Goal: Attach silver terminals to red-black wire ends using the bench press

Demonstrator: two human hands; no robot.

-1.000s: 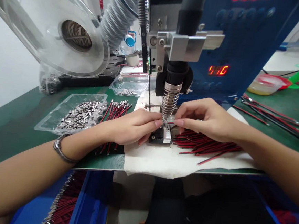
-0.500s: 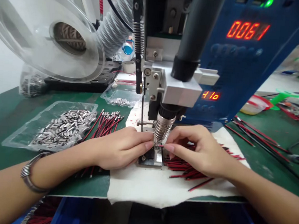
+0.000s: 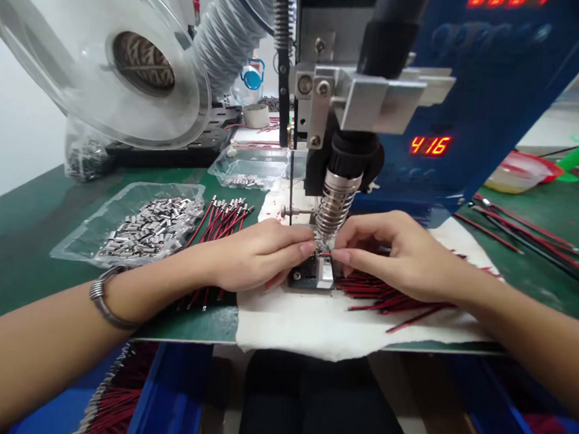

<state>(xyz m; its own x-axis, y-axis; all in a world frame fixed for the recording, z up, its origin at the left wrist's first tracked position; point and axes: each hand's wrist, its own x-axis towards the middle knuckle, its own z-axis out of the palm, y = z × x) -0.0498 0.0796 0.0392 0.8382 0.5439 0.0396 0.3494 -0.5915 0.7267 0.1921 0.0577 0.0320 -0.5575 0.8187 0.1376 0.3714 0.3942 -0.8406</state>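
Under the spring-wrapped tip of the soldering machine (image 3: 338, 197), my two hands face each other across a small metal fixture (image 3: 324, 273). My right hand (image 3: 397, 255) pinches a thin red wire (image 3: 325, 254) between thumb and forefinger, its end lying over the fixture. From the left, my left hand (image 3: 259, 255) has its fingers pressed together at the fixture; whatever they hold is hidden. Below my right hand lies a pile of red and black wires (image 3: 373, 294) on a white cloth (image 3: 305, 328). Beside my left hand are wires with metal ends (image 3: 226, 219).
A clear tray (image 3: 80, 234) of small metal connectors (image 3: 153, 226) stands on the green table at left, with a second clear tray (image 3: 248, 163) behind. A large clear reel (image 3: 87, 47) rises at back left. Blue bins (image 3: 170, 388) sit below the table edge.
The view has tilted down and left, so everything appears shifted, mostly up and right. Both hands stay at the fixture in nearly the same pose. The machine's lower red display reads differently.
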